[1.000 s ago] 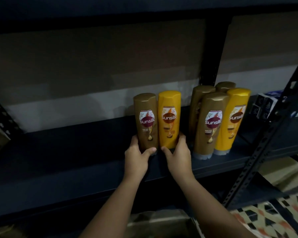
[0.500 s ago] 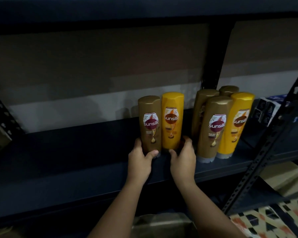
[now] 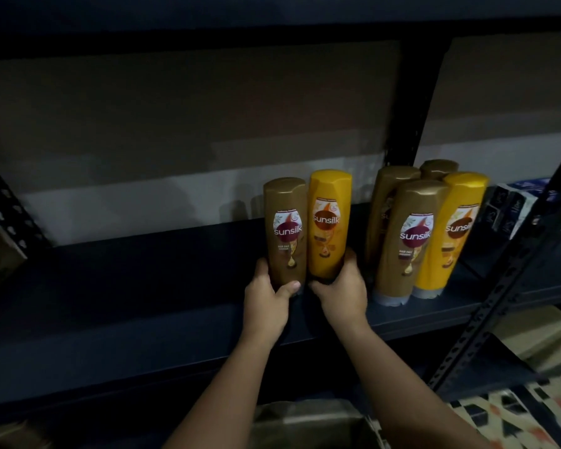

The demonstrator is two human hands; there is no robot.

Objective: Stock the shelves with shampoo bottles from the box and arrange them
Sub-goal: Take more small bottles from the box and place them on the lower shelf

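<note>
Left hand (image 3: 266,298): wrapped round the base of the brown bottle (image 3: 285,233), thumb across its front.
Right hand (image 3: 342,291): closed on the base of the yellow bottle (image 3: 329,225).
Held pair: upright, touching side by side, on the shelf (image 3: 143,303) near its front edge.
Group to the right: four bottles (image 3: 412,241) close together, apart from the held pair; brown and yellow in front, two brown behind.
Far right: dark cartons (image 3: 512,209) on the same shelf.
Box (image 3: 308,426): below the arms, contents too dark to tell.
</note>
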